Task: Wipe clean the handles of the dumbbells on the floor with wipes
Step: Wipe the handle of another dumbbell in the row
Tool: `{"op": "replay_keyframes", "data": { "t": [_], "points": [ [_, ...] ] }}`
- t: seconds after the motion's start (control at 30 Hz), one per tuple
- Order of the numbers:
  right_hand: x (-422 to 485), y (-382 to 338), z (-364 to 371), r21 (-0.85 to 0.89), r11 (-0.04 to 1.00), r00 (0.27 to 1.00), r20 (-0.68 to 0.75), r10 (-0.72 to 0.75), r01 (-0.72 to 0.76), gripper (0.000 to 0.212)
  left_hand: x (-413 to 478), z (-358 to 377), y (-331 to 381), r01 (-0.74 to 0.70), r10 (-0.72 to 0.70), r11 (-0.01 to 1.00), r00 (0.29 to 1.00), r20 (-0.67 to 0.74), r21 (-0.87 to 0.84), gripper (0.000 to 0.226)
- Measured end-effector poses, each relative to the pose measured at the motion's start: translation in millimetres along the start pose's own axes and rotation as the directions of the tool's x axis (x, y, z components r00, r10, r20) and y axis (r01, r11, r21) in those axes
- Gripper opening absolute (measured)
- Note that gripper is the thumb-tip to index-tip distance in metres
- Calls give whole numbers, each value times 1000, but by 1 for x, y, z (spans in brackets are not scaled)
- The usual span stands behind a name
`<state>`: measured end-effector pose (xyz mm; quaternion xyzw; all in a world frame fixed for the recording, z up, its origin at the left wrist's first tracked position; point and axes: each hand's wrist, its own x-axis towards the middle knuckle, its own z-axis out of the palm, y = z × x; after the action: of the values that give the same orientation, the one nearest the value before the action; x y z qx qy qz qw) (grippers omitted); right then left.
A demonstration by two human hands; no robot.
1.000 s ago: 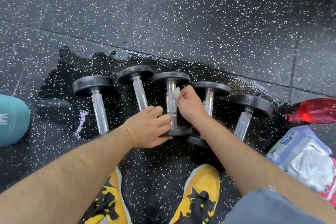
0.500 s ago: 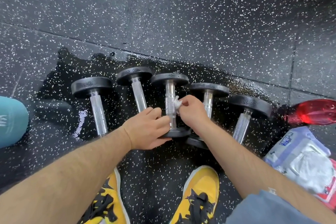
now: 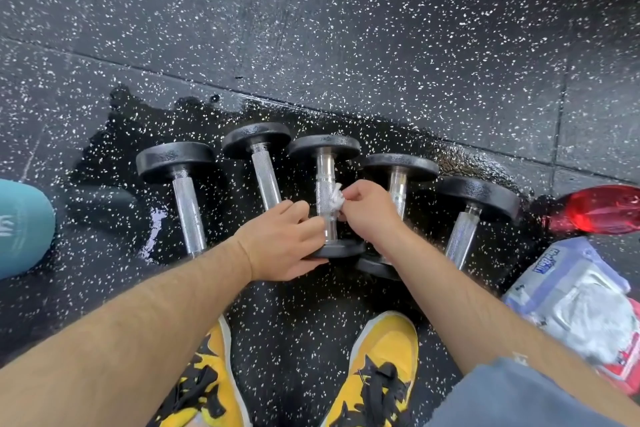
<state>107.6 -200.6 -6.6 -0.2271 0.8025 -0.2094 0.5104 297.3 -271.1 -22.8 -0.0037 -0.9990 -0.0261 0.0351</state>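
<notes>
Hands work the middle dumbbell (image 3: pixel 323 146): left hand (image 3: pixel 285 244) grips its near head (image 3: pixel 343 250), right hand (image 3: pixel 370 208) pinches a wipe (image 3: pixel 336 199) on the handle (image 3: pixel 325 180), which likely needs rotating next.

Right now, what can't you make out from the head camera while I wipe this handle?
- Head view: near plate of the second dumbbell, hidden under the left hand.
- Head view: how much of the wipe touches the middle dumbbell; the right hand covers most of it.
- Head view: the red bottle, cut off by the right edge.
- Head view: print on the wipes pack, too small.
</notes>
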Motion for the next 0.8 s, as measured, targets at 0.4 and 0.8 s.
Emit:
{"op": "replay_keyframes", "data": {
  "t": [0.4, 0.8],
  "points": [
    [-19, -2, 3, -51, 993, 987, -114, -111, 106, 15, -1, 3, -2, 9, -9, 1000, 1000, -19, 2, 38],
    [-19, 0, 6, -220, 928, 934, -128, -334, 302, 13, -1, 1, -2, 3, -3, 1000, 999, -50, 8, 39]
  ]
}}
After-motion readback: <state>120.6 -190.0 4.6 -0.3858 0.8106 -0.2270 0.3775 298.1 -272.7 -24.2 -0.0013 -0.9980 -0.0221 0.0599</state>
